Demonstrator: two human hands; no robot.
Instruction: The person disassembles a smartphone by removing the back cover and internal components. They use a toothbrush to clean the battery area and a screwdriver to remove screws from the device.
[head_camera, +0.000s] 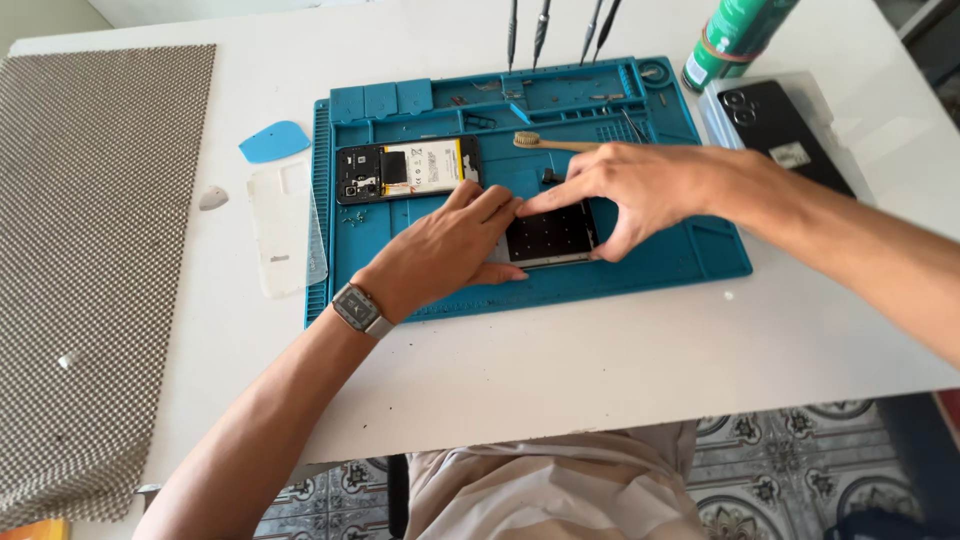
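Both hands meet over a dark flat panel (552, 234) that lies on the blue mat (700, 255), just below and to the right of the opened phone (405, 170) near the mat's middle. The left hand (445, 250) lies flat and fairly wide across the panel's left end, fingers extended and pressing down, gripping nothing; a watch (357, 309) sits on that wrist. The right hand (625, 190) arches over the panel's right end in a narrow pinch, thumb at the lower right corner and forefinger stretched toward the left fingertips along the top edge. The panel looks thin, light and stiff, with a smooth face that is probably slippery and likely to crack if bent, so it is best taken by its long edges or corners, kept level, not flexed. On the mat above the panel lies a wooden brush (550, 143); four tools (540, 25) stand beyond the mat's far edge, a green can (735, 35) and a black phone (780, 130) lie off its right corner, and a clear case (285, 230) and blue pick (274, 141) lie off its left side.
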